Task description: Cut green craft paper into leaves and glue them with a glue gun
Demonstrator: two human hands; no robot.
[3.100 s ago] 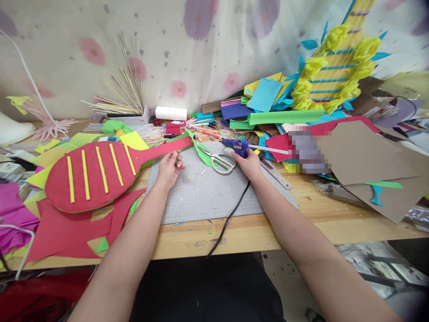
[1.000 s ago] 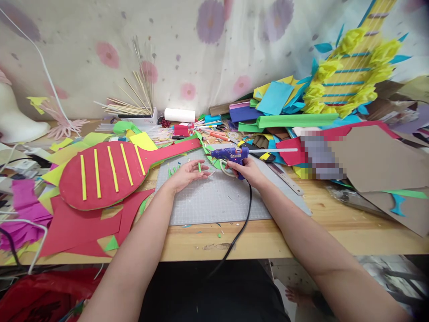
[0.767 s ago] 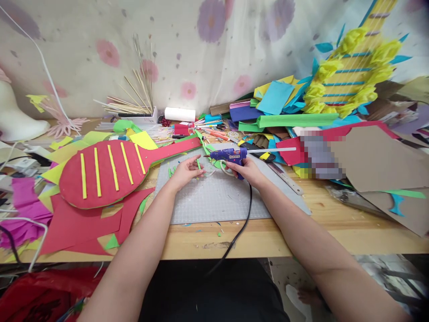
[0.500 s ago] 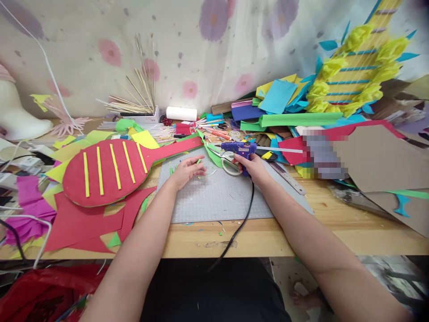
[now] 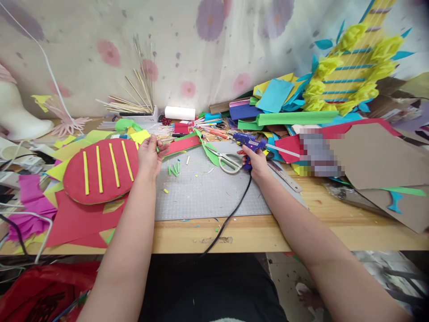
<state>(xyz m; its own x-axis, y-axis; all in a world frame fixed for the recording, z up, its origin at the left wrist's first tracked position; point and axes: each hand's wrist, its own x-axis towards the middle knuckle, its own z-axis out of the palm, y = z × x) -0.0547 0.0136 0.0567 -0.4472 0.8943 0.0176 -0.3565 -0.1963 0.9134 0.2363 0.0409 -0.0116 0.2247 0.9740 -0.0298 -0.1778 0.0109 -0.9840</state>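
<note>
My right hand [image 5: 256, 162] is wrapped round the handle of a blue hot glue gun [image 5: 248, 140], its nozzle pointing left and a white glue stick out of its back. My left hand [image 5: 149, 156] pinches a short green stick [image 5: 157, 149] over the neck of a red guitar-shaped cutout [image 5: 75, 172]. Yellow strips [image 5: 98, 169] cross the cutout's body; the hand hides where body and neck join. Between my hands, short green pieces [image 5: 173, 170] and scissors [image 5: 229, 163] lie on a grey cutting mat [image 5: 208, 201].
A metal ruler [image 5: 284, 176] lies at the mat's right edge. Bamboo sticks [image 5: 134, 105] stand at the back. Behind on the right leans a yellow paper guitar [image 5: 348, 74] with paper flowers. Cardboard [image 5: 382, 156] lies right; a black cord [image 5: 231, 219] runs over the table's front edge.
My left hand has moved left with the green stick, from above the mat to the red cutout's neck. My right hand has tilted the glue gun and raised its nozzle slightly.
</note>
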